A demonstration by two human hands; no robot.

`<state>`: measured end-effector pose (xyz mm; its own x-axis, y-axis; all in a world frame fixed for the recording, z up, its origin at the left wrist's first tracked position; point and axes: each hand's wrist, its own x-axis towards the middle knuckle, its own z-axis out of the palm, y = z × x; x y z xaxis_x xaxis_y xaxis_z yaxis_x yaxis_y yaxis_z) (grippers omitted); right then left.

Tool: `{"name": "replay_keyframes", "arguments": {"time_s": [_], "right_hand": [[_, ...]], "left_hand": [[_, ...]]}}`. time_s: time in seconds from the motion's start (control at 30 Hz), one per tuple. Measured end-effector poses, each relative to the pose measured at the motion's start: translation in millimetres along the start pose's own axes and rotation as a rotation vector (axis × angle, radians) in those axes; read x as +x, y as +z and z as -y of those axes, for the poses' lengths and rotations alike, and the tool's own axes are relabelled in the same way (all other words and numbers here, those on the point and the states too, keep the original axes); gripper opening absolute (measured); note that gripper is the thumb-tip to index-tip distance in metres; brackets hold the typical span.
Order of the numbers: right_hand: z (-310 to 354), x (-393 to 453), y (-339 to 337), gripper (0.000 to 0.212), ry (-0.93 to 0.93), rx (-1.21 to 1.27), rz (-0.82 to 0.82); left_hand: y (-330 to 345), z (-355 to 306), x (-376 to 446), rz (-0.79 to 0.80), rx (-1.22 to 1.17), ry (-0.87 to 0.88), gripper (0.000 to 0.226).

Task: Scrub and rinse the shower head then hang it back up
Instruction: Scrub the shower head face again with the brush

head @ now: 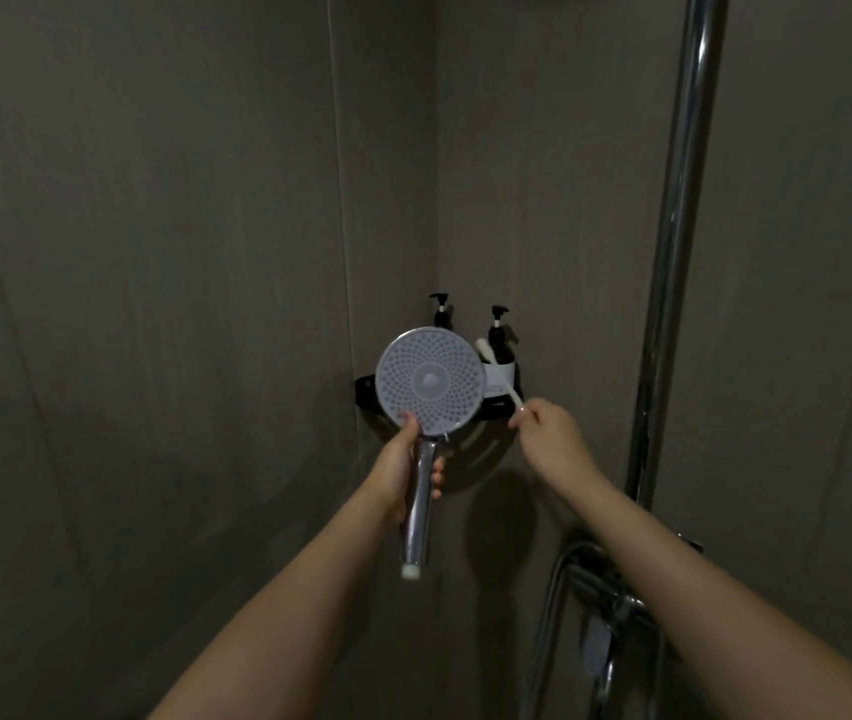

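Observation:
A round shower head point(430, 381) with a pale, dotted spray face and a chrome handle stands upright in front of me, face turned my way. My left hand point(403, 467) grips its handle just under the face. My right hand point(548, 426) is to the right of it and holds a white toothbrush point(499, 374) by the end of its handle. The brush's head points up and left, close to the right rim of the spray face. No hose is seen on the handle's lower end.
A black corner shelf point(364, 389) behind the shower head carries two dark pump bottles point(499, 337). A chrome riser pipe point(673, 252) runs up the right wall, with the mixer tap point(605, 600) and a hose loop below my right forearm. Grey walls meet in the corner.

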<state>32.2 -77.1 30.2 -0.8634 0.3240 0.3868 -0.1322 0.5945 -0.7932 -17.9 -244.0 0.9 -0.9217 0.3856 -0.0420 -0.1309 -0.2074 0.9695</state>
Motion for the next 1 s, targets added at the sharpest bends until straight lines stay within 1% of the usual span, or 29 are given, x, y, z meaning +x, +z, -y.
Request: {"name": "replay_keyframes", "arguments": {"time_s": [0.07, 0.13, 0.27, 0.43, 0.63, 0.77, 0.87, 1.0], "right_hand": [[-0.2, 10.8, 2.2, 0.029, 0.096, 0.082, -0.044], [-2.2, 22.2, 6.3, 0.029, 0.122, 0.096, -0.05], [-7.4, 41.9, 15.8, 0.029, 0.132, 0.069, -0.029], [-6.8, 67.4, 27.1, 0.026, 0.093, -0.037, 0.06], [1.4, 111.9, 59.2, 0.025, 0.128, -0.065, 0.081], [-6.9, 142.2, 88.9, 0.021, 0.143, -0.123, 0.056], [-10.7, 170.9, 106.7, 0.02, 0.17, -0.191, 0.017], [-16.1, 201.6, 131.2, 0.02, 0.168, -0.359, 0.064]], "left_hand": [[-0.8, -0.3, 3.1, -0.031, -0.01, 0.005, 0.06], [-3.5, -0.3, 6.4, -0.061, -0.022, 0.011, 0.06], [-12.3, 1.5, 13.9, -0.12, -0.036, 0.037, 0.057], [-25.6, 3.0, 28.4, -0.193, -0.062, 0.077, 0.054], [-47.6, 0.9, 61.3, -0.248, -0.03, 0.088, 0.053], [-65.5, -9.8, 98.2, -0.221, -0.017, 0.096, 0.049], [-79.8, -21.9, 126.1, -0.141, -0.017, 0.081, 0.051], [-100.8, -38.4, 152.3, -0.041, 0.046, 0.067, 0.05]]}}
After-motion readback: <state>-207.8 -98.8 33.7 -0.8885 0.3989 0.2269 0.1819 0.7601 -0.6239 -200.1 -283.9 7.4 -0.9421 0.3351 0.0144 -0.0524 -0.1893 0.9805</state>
